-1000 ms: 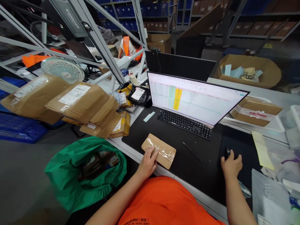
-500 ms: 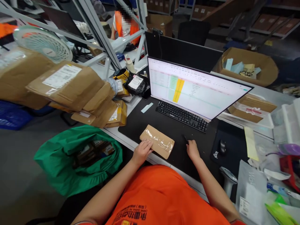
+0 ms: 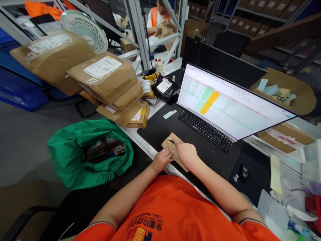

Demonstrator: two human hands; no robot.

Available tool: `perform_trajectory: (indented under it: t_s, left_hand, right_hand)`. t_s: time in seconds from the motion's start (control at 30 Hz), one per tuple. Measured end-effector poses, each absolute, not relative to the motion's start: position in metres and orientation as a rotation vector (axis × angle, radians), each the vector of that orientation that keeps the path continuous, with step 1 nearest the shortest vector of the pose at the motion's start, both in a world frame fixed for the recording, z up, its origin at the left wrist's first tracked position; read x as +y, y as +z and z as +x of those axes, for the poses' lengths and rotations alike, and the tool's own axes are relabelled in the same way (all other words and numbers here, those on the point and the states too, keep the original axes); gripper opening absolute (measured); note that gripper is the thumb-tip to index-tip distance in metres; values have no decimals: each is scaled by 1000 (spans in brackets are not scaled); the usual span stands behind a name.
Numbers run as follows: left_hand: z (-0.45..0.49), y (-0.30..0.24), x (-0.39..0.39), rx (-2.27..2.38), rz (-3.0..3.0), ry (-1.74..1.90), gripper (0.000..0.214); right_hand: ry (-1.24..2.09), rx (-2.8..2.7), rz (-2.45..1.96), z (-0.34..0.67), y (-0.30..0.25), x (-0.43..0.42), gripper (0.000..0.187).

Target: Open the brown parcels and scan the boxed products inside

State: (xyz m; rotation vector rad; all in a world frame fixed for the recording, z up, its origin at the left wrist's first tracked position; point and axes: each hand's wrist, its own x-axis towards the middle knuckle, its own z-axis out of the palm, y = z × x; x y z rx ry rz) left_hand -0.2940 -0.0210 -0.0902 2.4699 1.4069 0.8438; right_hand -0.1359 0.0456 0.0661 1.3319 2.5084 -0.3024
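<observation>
At the desk's near edge, left hand grips the brown packet; right hand clenched round a slim dark tool, tip over packet — seems under way, unfinished; any mark's too small to tell. Beyond — keyboard untouched, monitor lit.

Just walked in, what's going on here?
A person's left hand holds a flat tan paper packet by its near edge. Their right hand holds a thin black tool over it; whether the tip touches, I can't tell. A black keyboard and lit flat monitor stand beyond; an open green fabric bag sits to the left.
</observation>
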Motion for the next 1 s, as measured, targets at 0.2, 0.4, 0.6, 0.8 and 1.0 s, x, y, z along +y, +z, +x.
perform_trajectory:
  t_s: [0.2, 0.4, 0.6, 0.8, 1.0]
  left_hand:
    - [-294, -93, -22, 1417, 2404, 829, 33]
    - [-289, -78, -19, 1541, 2447, 763, 20]
    - [-287, -65, -11, 1388, 2595, 680, 19]
    - [-290, -64, 6, 1296, 2610, 504, 20]
    - [-291, -49, 17, 1324, 2632, 401, 30]
  right_hand:
    - [-261, 2398, 1405, -86, 73, 6, 48]
    - [-185, 2125, 1494, -15, 75, -42, 60]
    - [-486, 1967, 1923, 57, 6, -38, 47]
    - [-484, 2242, 2170, 31, -24, -4, 48]
    - [-347, 2707, 1666, -72, 8, 24, 68]
